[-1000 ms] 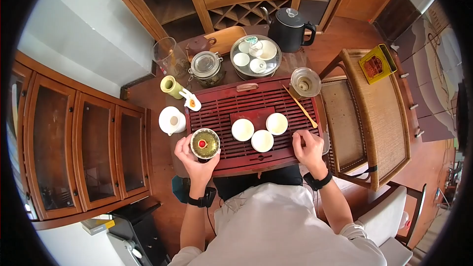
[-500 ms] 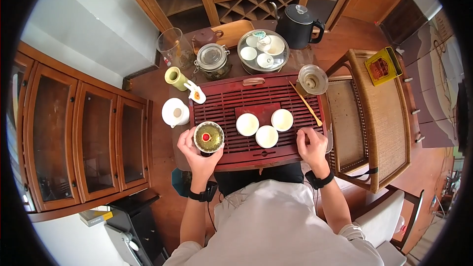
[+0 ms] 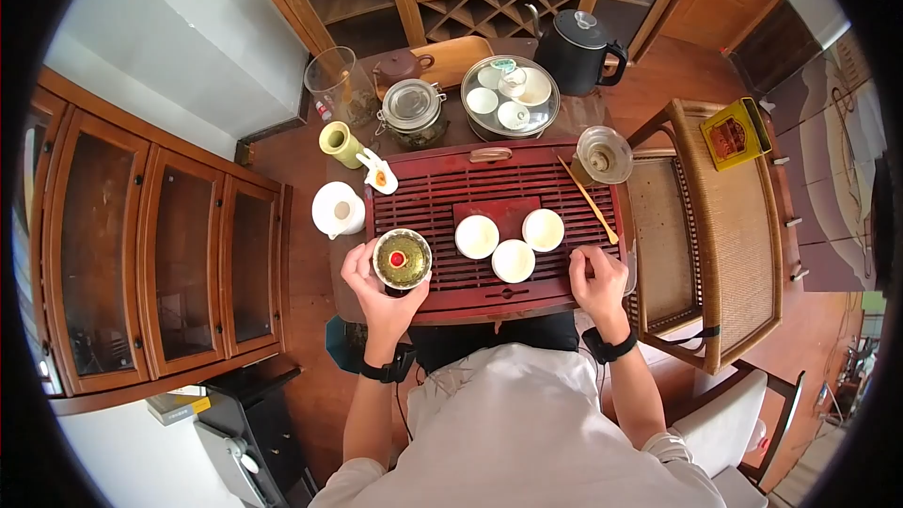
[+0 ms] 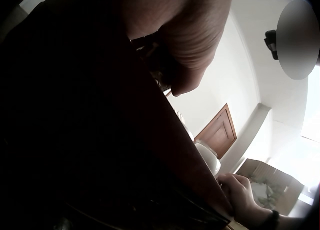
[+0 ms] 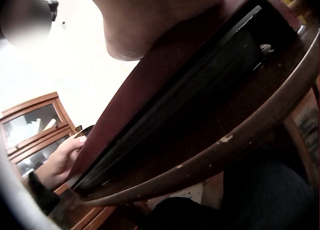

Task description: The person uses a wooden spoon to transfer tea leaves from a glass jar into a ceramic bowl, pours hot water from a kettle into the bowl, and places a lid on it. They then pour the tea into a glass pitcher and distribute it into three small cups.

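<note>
At the left front corner of the slatted red tray (image 3: 423,306), my left hand (image 3: 384,306) grips a patterned bowl (image 3: 404,273), thumb on one side and fingers on the other. Greenish contents and a round red spot show inside it. My right hand (image 3: 599,290) rests at the tray's right front edge with loosely curled fingers, holding nothing visible. Between the hands stand three white cups (image 3: 477,237), (image 3: 543,230), (image 3: 513,261). The left wrist view is dark, hiding most of that grip; in the right wrist view the near hand (image 5: 155,20) leans on the tray's side.
A white pitcher (image 3: 339,211), green holder (image 3: 340,145) and white rabbit-shaped piece (image 3: 380,172) stand left. Behind are a glass jar (image 3: 412,107), covered cup tray (image 3: 511,122) and black kettle (image 3: 570,52). At right lie a wooden stick (image 3: 591,202) and glass bowl (image 3: 604,155).
The head view has shifted, so the tray and objects appear farther right. Both hands keep nearly the same places by the tray, the left still gripping the bowl.
</note>
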Available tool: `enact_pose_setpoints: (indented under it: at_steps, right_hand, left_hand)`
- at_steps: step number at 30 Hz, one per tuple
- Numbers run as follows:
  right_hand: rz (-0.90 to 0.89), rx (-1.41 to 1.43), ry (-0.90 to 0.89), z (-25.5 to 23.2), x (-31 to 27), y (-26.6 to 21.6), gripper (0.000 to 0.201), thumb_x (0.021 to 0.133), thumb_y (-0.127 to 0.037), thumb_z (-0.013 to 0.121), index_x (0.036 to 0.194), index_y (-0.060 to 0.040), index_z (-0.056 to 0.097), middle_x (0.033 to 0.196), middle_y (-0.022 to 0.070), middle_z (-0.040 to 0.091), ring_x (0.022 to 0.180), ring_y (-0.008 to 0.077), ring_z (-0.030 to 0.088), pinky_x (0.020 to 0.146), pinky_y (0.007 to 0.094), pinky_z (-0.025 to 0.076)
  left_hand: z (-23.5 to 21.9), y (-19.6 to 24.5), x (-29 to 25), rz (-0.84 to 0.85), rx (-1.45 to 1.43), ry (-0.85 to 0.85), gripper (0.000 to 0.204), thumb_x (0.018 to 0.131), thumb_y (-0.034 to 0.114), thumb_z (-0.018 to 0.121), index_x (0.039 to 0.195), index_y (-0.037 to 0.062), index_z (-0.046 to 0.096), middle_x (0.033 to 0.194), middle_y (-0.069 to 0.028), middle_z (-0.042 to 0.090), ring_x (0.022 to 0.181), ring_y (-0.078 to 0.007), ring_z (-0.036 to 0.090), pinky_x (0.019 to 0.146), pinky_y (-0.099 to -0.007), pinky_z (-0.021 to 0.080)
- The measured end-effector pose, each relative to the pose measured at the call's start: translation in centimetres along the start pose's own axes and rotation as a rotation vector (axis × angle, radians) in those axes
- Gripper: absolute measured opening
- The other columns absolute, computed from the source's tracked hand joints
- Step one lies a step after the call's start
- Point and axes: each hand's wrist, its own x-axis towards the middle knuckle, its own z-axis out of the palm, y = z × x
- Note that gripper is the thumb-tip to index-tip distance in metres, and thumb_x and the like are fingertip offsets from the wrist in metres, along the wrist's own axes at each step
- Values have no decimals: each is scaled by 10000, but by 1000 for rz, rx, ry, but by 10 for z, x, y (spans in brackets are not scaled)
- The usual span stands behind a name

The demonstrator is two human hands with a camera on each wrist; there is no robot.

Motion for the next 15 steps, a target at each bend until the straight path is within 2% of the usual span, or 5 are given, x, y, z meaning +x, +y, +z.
enact_pose_setpoints:
  at_steps: [15]
  right_hand:
    - [3, 2, 18, 2, -1, 1, 28, 896, -41, 745, 880, -55, 727, 665, 100, 686, 528, 274, 655, 523, 382, 514]
  left_hand:
    - [0, -1, -1, 17, 21, -7, 1005, 770, -21, 905, 1528, 91, 255, 1473, -199, 498, 1342, -270, 575, 1145, -405, 501]
